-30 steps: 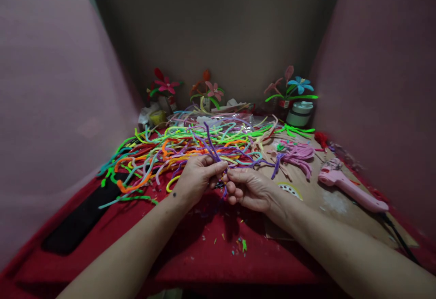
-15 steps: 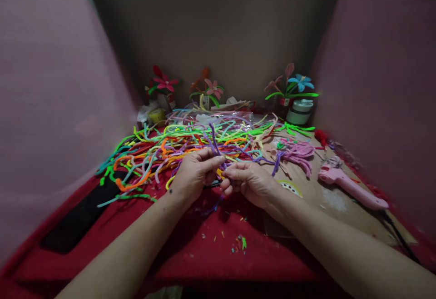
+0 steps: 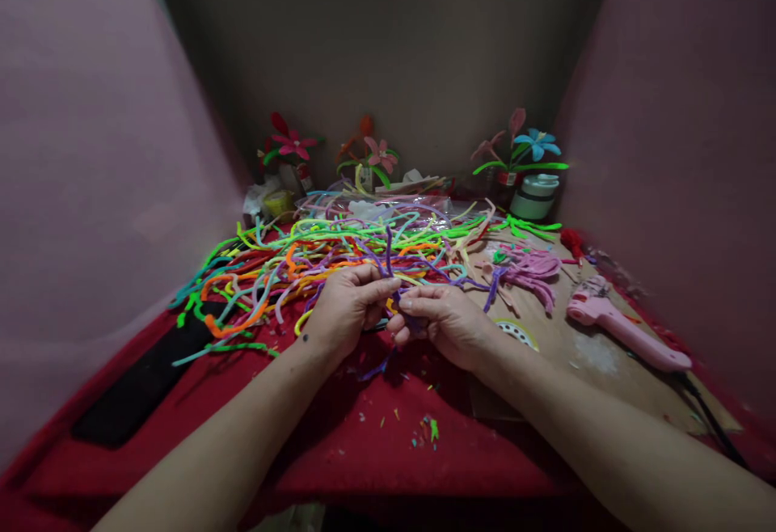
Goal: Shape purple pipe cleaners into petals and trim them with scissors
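In front of the bright pile, the purple stems are pinched by the left hand, fingertips closed. The right hand is now brought closer, closed on them too. A purple end is now seen hanging below, over the red cloth.

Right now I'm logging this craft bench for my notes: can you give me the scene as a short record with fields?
Left hand: pinches purple fuzzy pipe cleaners, ends sticking up.
Right hand: pinches the same purple fuzzy pipe cleaners, fingertips close to the left hand's.
Behind hands: tangled pile of multicoloured pipe cleaners.
Right side: pink plastic glue gun lying on brown cardboard sheet.
Back: pipe-cleaner flowers; round white lidded container.
Surface: red cloth with small coloured scraps.
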Tool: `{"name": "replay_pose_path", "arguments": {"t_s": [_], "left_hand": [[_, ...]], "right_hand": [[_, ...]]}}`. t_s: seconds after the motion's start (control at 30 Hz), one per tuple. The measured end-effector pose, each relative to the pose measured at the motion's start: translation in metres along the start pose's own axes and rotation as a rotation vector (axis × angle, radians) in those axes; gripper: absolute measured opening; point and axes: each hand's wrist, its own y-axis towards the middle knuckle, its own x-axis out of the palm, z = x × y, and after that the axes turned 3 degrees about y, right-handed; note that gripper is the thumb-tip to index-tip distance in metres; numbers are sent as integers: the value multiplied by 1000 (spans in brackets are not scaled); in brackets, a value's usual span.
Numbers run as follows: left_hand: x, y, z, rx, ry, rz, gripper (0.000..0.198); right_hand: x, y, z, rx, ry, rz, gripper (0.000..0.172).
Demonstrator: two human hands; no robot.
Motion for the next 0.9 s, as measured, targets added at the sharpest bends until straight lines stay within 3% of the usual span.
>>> {"name": "replay_pose_path", "arguments": {"t_s": [0.2,0.33,0.53,0.7,0.9], "left_hand": [[0,0,-1,37,45,12,31],[1,-1,1,109,193,-12,27],[3,-7,10,212,401,81,27],[2,-10,12,365,519,33,11],[-4,-5,0,561,620,70,6]], "right_hand": [[0,2,-1,-8,-16,3,13],[2,1,-2,-21,-15,32,8],[4,-1,-6,-49,10,82,6],[2,0,-7,-49,15,49,11],[0,0,-7,-77,18,3,12]]}}
